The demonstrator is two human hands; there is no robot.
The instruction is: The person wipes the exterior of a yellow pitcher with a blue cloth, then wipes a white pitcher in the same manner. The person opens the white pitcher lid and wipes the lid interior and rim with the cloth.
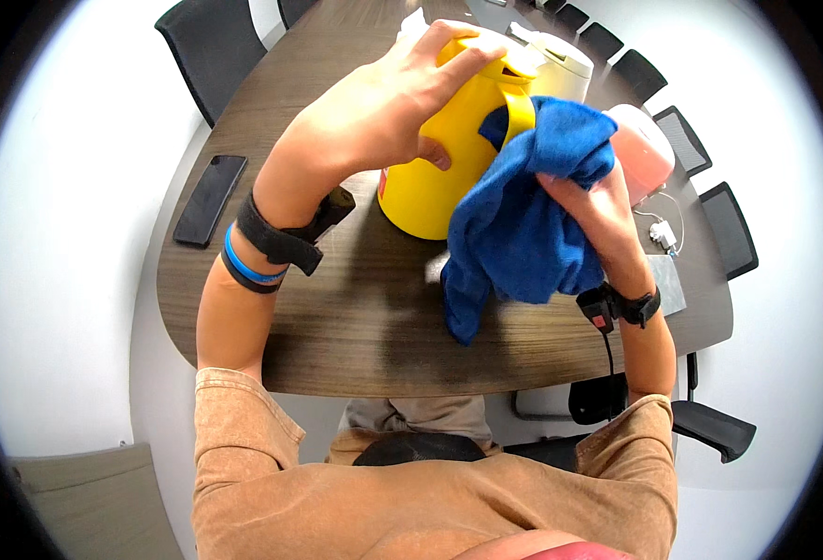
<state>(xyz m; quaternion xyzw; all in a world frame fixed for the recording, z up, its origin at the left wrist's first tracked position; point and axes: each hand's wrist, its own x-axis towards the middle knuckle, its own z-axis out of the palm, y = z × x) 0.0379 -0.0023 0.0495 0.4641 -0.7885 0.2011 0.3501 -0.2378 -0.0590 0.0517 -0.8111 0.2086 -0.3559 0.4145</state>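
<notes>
A yellow jug (460,145) is at the table (355,350) in front of the person, its handle (521,117) turned to the right; whether its base sits fully flat is hard to tell. The left hand (402,98) grips it, fingers spread over the top and thumb against the side. The right hand (600,207) holds a bunched blue cloth (528,229) against the handle side; blue shows through the handle's opening, and the lower end of the cloth hangs loose. The right fingers are mostly hidden in its folds.

Just behind the jug is a cream container (564,70), and a pink container (643,154) is beyond the right hand. A white plug (662,233) with a cable lies nearer. A dark phone (211,201) lies by the table's left edge. Black chairs (211,51) surround the table.
</notes>
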